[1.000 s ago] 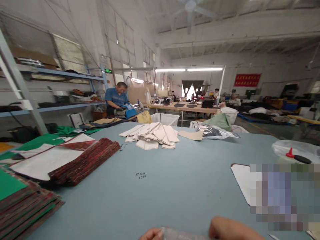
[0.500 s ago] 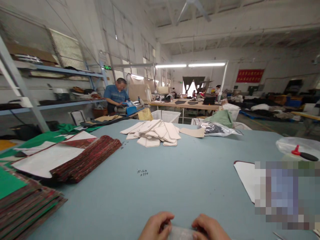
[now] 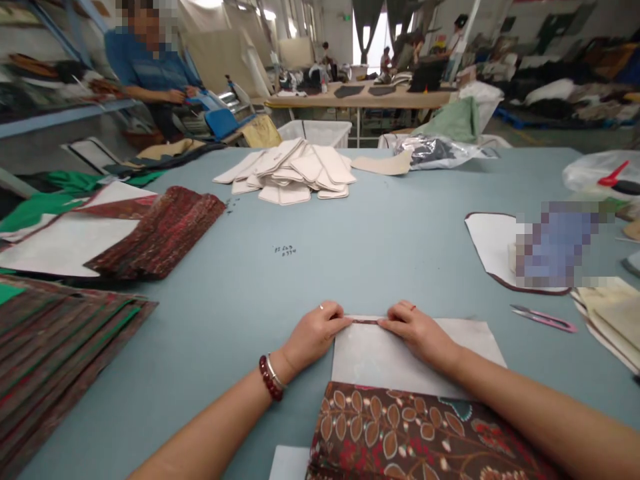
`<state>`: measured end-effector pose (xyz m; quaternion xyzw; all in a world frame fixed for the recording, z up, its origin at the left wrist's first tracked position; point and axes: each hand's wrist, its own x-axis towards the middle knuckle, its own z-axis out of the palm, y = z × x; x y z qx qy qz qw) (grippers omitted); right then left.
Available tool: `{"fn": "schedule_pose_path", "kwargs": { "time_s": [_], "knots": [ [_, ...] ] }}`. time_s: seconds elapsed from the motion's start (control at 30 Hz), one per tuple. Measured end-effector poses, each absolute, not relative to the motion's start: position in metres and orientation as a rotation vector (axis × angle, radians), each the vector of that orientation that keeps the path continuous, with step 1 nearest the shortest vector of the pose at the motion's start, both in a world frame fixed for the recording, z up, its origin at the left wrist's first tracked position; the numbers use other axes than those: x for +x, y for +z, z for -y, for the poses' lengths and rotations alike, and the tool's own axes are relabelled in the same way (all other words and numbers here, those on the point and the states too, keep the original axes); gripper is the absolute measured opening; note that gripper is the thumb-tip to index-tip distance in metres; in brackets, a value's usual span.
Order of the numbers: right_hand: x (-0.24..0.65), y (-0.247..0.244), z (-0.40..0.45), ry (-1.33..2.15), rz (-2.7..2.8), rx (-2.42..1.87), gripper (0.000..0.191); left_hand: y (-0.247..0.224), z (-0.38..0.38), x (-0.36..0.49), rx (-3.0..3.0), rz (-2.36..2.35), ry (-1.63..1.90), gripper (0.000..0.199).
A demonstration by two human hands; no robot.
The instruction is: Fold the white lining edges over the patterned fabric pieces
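Observation:
A piece of fabric (image 3: 380, 360), pale side up, lies on the table in front of me. A narrow strip of its dark patterned face shows along the far edge, folded over. My left hand (image 3: 315, 332) pinches that edge near its left corner. Farther right along the fold, my right hand (image 3: 417, 335) presses with closed fingers, its forearm crossing the fabric. Closer to me lies brown floral fabric (image 3: 395, 433) with leaf and red flower print. Part of a white sheet (image 3: 289, 463) shows at its lower left.
Patterned fabric stacks (image 3: 160, 233) lie at left. White panels (image 3: 295, 170) are piled at the far side. Pink-handled thread snips (image 3: 545, 319) and a white panel with dark edging (image 3: 493, 250) lie at right. A person in a blue shirt (image 3: 145, 63) works at far left.
The view has tilted down, bringing my forearms and the floral fabric into sight. Both hands now show fully, gripping the fabric's far edge.

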<state>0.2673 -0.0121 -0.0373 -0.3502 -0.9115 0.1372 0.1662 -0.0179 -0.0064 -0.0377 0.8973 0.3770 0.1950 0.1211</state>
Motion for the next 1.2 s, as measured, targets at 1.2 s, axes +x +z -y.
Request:
{"fn": "schedule_pose_path", "kwargs": {
  "time_s": [1.2],
  "knots": [
    [0.449, -0.016, 0.048, 0.558, 2.191, -1.624, 0.027, -0.04, 0.024, -0.044, 2.842, -1.144, 0.567, 0.042]
  ]
}}
